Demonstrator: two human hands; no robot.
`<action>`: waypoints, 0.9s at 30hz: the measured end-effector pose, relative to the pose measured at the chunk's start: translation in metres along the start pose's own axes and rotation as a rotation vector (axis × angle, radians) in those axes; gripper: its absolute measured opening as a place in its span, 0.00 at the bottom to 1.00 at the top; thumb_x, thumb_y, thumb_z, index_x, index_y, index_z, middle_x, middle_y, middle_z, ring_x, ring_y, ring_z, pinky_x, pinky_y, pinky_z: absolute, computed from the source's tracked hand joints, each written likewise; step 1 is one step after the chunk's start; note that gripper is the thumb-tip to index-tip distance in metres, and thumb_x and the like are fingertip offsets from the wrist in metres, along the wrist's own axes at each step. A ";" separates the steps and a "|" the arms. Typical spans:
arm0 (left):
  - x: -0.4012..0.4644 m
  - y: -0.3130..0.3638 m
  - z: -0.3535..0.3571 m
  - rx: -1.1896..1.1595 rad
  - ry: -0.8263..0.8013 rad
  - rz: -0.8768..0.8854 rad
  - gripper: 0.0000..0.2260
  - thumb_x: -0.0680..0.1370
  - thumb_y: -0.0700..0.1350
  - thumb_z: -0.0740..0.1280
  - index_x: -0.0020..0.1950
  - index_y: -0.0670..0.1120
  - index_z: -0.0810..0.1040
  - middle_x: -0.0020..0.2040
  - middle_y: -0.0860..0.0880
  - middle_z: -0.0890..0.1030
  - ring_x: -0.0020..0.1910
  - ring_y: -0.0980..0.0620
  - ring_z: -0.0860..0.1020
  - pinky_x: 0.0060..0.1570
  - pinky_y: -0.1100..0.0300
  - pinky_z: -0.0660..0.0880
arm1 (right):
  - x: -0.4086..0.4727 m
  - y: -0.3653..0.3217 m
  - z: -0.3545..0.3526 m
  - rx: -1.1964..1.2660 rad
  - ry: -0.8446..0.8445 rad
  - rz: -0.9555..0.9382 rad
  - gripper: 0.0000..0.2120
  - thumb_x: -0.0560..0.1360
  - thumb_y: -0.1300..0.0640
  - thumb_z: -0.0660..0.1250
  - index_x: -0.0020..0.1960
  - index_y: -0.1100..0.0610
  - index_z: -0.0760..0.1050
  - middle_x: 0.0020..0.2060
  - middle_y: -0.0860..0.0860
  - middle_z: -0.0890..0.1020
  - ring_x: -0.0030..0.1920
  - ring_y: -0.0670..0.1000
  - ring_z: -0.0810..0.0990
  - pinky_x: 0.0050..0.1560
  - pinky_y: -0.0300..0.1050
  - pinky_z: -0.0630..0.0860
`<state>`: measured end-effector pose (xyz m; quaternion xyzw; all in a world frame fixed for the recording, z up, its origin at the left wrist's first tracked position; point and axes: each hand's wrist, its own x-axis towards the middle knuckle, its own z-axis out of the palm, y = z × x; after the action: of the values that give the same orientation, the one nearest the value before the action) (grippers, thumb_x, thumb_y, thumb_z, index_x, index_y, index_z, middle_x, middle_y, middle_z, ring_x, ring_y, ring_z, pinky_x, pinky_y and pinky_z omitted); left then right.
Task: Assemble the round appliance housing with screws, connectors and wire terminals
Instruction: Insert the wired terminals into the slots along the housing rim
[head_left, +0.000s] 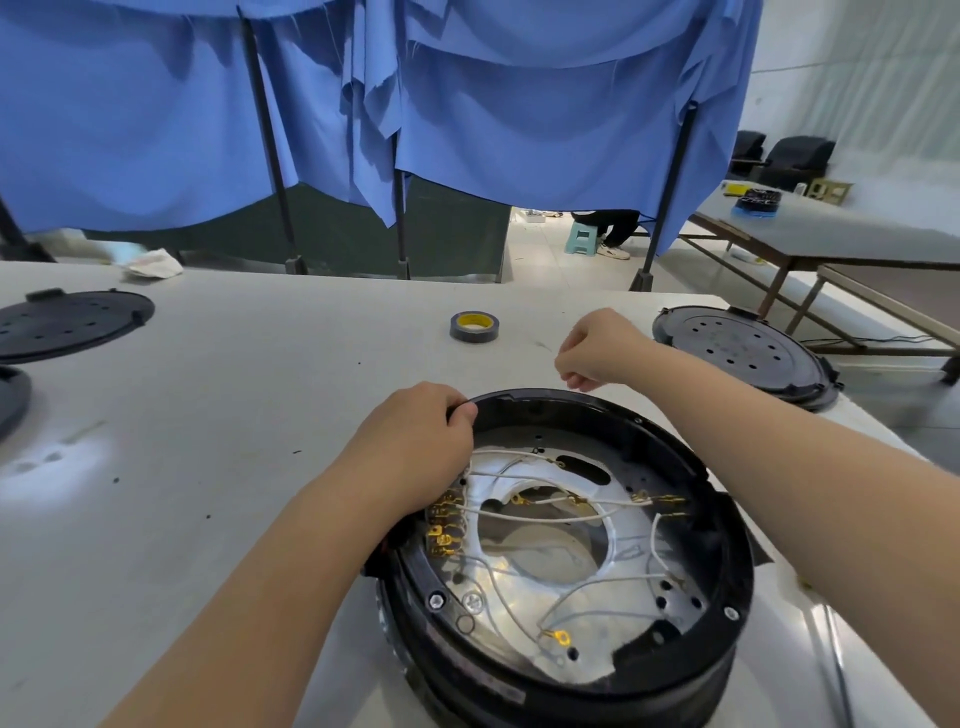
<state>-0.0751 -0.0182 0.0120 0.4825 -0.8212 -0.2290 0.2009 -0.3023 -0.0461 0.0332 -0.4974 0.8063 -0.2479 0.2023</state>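
The round black appliance housing (727, 525) lies open side up on the white table, near the front edge. Inside it a silver metal plate (524, 660) carries white wires (540, 517) with gold terminals (447, 525) along the left and right sides. My left hand (415, 447) grips the housing's upper left rim, thumb hooked over the edge. Just beyond the far rim my right hand (597, 348) is held as a fist with its fingertips pinched together; whether something small is between them I cannot tell.
A roll of dark tape (472, 326) with a yellow core lies beyond the housing. Black perforated round covers sit at the right (743, 351) and far left (72, 322). Blue cloth hangs behind the table. A white rag (153, 262) lies at the back left.
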 end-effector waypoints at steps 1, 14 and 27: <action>0.000 0.000 0.000 0.003 0.000 0.002 0.14 0.83 0.50 0.57 0.58 0.48 0.81 0.52 0.48 0.82 0.50 0.49 0.78 0.52 0.55 0.74 | -0.007 -0.002 -0.004 0.070 0.011 -0.033 0.03 0.74 0.64 0.67 0.47 0.62 0.76 0.39 0.58 0.82 0.36 0.53 0.82 0.44 0.46 0.83; -0.013 0.022 -0.018 -0.303 0.015 0.208 0.11 0.77 0.48 0.69 0.59 0.55 0.80 0.52 0.62 0.81 0.51 0.68 0.77 0.47 0.72 0.68 | -0.142 0.000 -0.026 0.571 -0.136 -0.342 0.06 0.72 0.67 0.71 0.47 0.58 0.82 0.39 0.55 0.86 0.42 0.51 0.86 0.44 0.37 0.81; -0.053 0.031 -0.030 -0.841 0.028 0.238 0.12 0.71 0.38 0.75 0.51 0.52 0.83 0.43 0.50 0.86 0.45 0.53 0.84 0.45 0.67 0.78 | -0.168 -0.020 -0.024 0.436 -0.005 -0.564 0.07 0.77 0.63 0.67 0.47 0.53 0.81 0.39 0.50 0.84 0.40 0.48 0.85 0.46 0.41 0.81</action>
<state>-0.0566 0.0364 0.0487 0.2636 -0.7035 -0.5121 0.4163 -0.2306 0.1030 0.0776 -0.6463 0.5650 -0.4589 0.2293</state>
